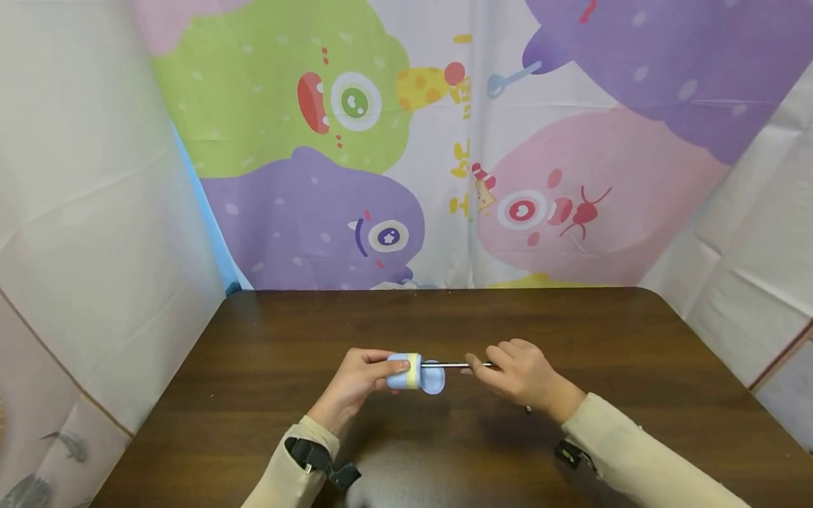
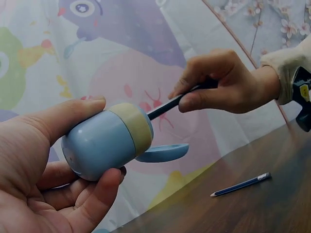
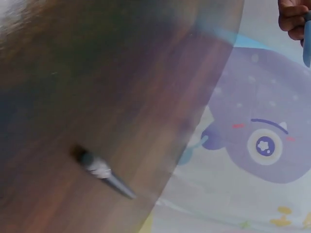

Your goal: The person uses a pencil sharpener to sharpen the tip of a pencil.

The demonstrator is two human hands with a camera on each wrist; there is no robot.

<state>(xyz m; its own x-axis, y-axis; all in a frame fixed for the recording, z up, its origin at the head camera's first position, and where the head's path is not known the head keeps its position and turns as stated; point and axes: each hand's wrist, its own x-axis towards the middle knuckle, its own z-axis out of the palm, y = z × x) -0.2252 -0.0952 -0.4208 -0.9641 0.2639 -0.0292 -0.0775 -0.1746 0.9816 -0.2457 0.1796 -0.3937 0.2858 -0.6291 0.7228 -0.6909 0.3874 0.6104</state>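
My left hand (image 1: pixel 356 381) grips a small rounded pencil sharpener (image 2: pixel 104 141), light blue with a pale yellow band, thumb on one side and fingertips on the other. Its blue flip lid (image 2: pixel 165 153) hangs open. From the right, my right hand (image 1: pixel 521 374) pinches a dark pencil (image 2: pixel 167 107) between thumb and curled fingers. The front end of this pencil is hidden inside the sharpener's open end. The sharpener is held up above the table, lying sideways. In the right wrist view only part of the left hand (image 3: pixel 294 22) shows at the upper right corner.
A second dark blue pencil (image 2: pixel 241 185) with a whitish end lies on the brown wooden table (image 1: pixel 286 437), mostly hidden under the right hand in the head view. Behind the table's far edge hangs a cartoon-print curtain (image 1: pixel 438 247), with pale cloth at both sides.
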